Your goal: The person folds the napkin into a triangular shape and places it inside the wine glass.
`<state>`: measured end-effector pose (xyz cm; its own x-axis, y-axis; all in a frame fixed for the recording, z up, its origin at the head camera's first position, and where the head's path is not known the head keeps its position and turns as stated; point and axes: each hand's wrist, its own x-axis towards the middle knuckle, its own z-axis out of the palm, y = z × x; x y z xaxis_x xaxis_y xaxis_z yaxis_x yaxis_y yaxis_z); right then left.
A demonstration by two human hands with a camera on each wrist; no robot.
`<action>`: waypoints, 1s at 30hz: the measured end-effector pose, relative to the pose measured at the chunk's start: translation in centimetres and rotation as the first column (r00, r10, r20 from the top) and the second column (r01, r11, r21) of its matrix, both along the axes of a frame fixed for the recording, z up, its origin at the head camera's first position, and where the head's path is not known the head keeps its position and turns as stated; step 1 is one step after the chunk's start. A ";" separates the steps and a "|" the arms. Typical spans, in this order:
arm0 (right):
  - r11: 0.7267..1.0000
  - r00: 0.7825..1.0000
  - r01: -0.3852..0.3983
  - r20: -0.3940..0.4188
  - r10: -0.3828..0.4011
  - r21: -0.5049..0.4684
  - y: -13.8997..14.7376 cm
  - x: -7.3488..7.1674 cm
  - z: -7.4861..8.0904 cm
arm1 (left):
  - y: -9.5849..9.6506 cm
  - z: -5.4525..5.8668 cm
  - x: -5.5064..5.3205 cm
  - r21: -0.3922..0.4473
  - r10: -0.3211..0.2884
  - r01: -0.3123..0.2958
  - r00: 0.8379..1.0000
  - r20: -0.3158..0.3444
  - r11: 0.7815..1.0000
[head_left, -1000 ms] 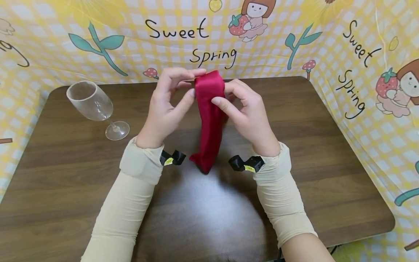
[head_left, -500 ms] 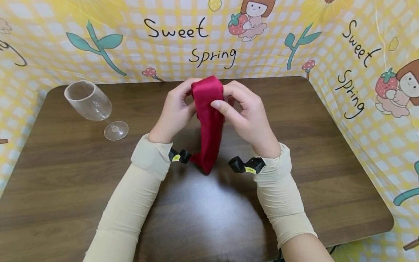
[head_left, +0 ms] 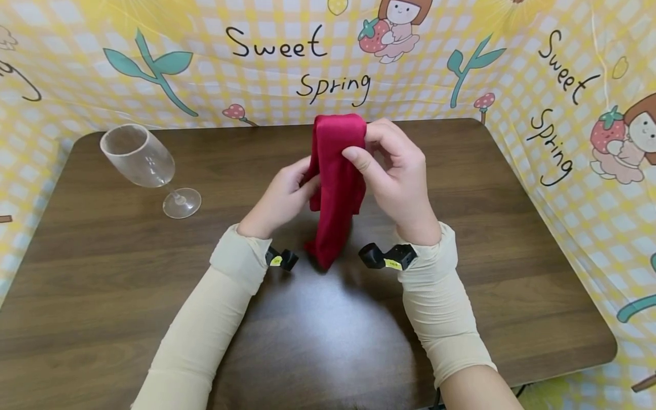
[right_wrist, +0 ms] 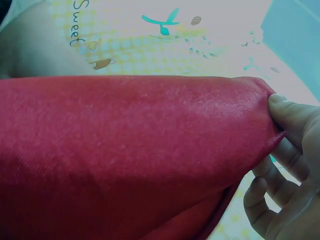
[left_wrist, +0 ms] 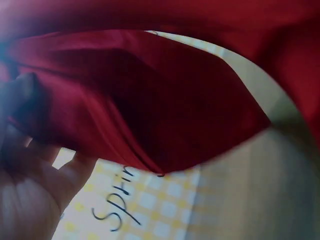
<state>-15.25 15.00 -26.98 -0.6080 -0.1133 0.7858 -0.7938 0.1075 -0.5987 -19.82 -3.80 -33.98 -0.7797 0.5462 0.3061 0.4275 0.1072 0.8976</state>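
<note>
A narrow red satin scarf [head_left: 335, 165] hangs in a fold above the table, its lower tip near the tabletop. At the fold's upper right edge my right hand [head_left: 400, 171] pinches the cloth between thumb and fingers; the right wrist view shows the same grip, with the scarf [right_wrist: 135, 130] stretched leftward. Lower down on the left, my left hand [head_left: 279, 196] holds the rear hanging layer, its fingertips partly hidden by cloth. In the left wrist view that hand [left_wrist: 35, 185] is at the pointed end of the scarf [left_wrist: 165, 110].
A clear stemmed wine glass [head_left: 140, 156] stands at the back left of the brown wooden table [head_left: 512, 273]. A yellow checked cloth [head_left: 205, 68] with printed drawings and lettering hangs behind the table and along its sides. Each wrist carries a small black camera [head_left: 386, 256].
My left hand has come down from the scarf's top edge to its rear layer. The right hand has shifted slightly right and up with the fold, and the cloth has spread wider.
</note>
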 end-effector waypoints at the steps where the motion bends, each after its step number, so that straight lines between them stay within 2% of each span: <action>1: 1.000 1.000 0.001 -0.002 -0.001 -0.013 0.0 0.0 0.0 | 0.0 -0.2 0.1 -0.005 -0.015 0.016 1.000 0.017 1.000; 4: 0.999 1.000 0.006 -0.007 -0.006 -0.039 0.1 -0.1 0.0 | -0.1 -0.3 0.7 -0.019 -0.052 0.053 0.998 0.045 0.998; 8: 0.999 1.000 0.011 -0.007 -0.011 -0.045 0.2 -0.2 0.0 | -0.3 0.1 1.3 -0.031 -0.063 0.066 0.994 0.085 0.997; 12: 0.999 1.000 -0.023 0.016 0.023 -0.049 0.4 -0.2 0.0 | -0.5 0.1 1.3 -0.055 -0.054 0.060 0.994 0.099 0.997; 15: 0.997 0.998 -0.056 0.039 0.058 -0.044 0.4 -0.2 0.0 | -0.8 -0.2 1.1 -0.040 -0.079 0.082 0.993 0.083 0.996; 17: 0.997 0.996 -0.075 0.046 0.076 -0.029 0.3 -0.2 0.0 | -0.9 -0.7 0.8 -0.004 -0.103 0.103 0.993 0.056 0.995; 19: 0.996 0.995 -0.087 0.049 0.087 -0.008 0.2 -0.1 0.0 | -1.0 -1.1 0.6 0.072 -0.140 0.137 0.989 0.043 0.988; 21: 0.995 0.994 -0.097 0.051 0.096 0.013 0.2 0.0 0.0 | -1.0 -1.3 0.5 0.158 -0.168 0.162 0.985 0.026 0.974; 23: 0.994 0.993 -0.105 0.051 0.104 0.030 0.1 0.1 0.0 | -0.9 -1.2 0.6 0.256 -0.183 0.175 0.983 0.008 0.951; 25: 0.993 0.993 -0.113 0.049 0.111 0.036 0.0 0.1 0.0 | -0.8 -0.7 0.9 0.328 -0.166 0.160 0.986 -0.010 0.931; 27: 0.992 0.992 -0.118 0.043 0.117 0.032 -0.1 0.1 0.0 | -0.8 -0.3 1.3 0.368 -0.128 0.131 0.991 -0.033 0.921; 30: 0.993 0.993 -0.115 0.034 0.114 0.032 -0.2 0.0 -0.1 | -0.8 0.4 1.8 0.366 -0.055 0.070 0.997 -0.050 0.928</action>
